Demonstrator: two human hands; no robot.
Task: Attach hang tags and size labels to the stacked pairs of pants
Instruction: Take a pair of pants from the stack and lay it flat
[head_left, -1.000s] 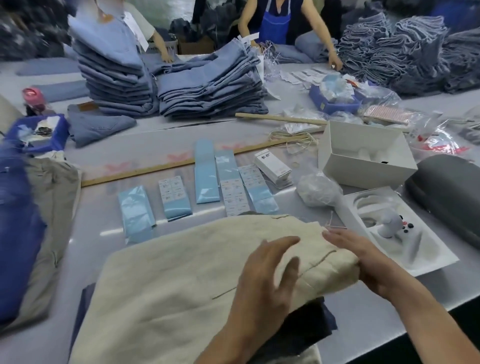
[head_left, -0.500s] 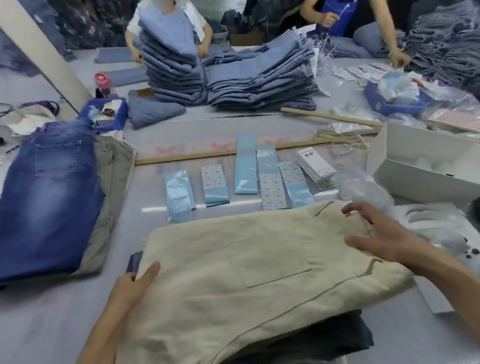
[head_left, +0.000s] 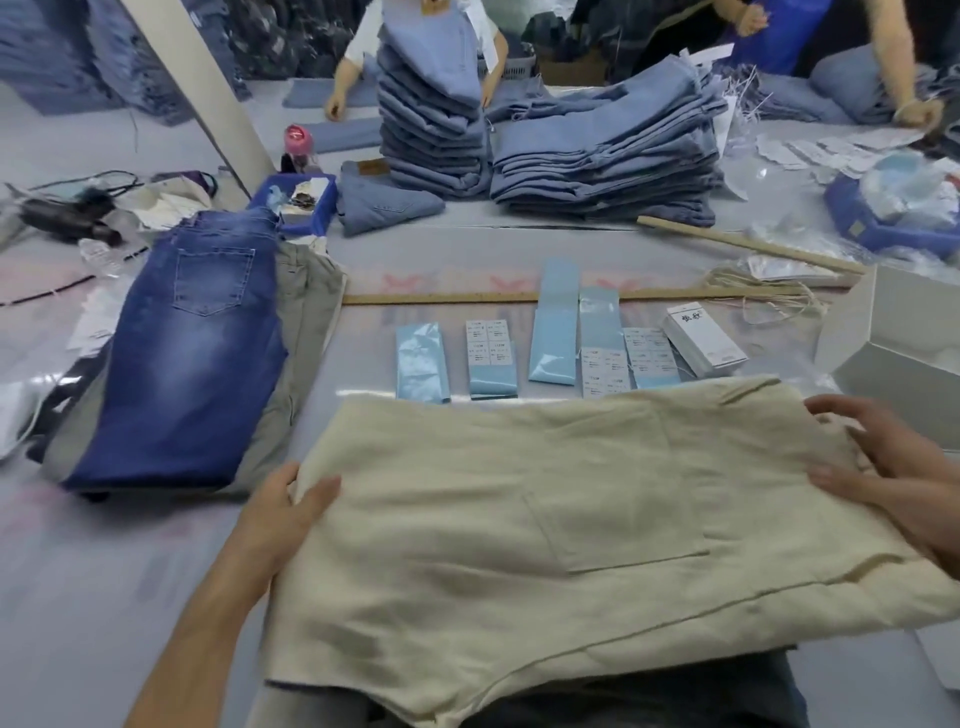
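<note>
Cream pants (head_left: 545, 499) lie atop a dark pair directly before the person, left hand (head_left: 283, 514) gripping the near-left edge, right hand (head_left: 893, 467) holding the waist end; judged best: square the waistband flat toward the labels (head_left: 488, 358) just beyond the fingers before tagging.

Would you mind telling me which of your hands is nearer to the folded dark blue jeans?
Left. The left hand grips the beige pants' edge just right of the folded dark blue jeans; the right hand holds the far end.
</note>
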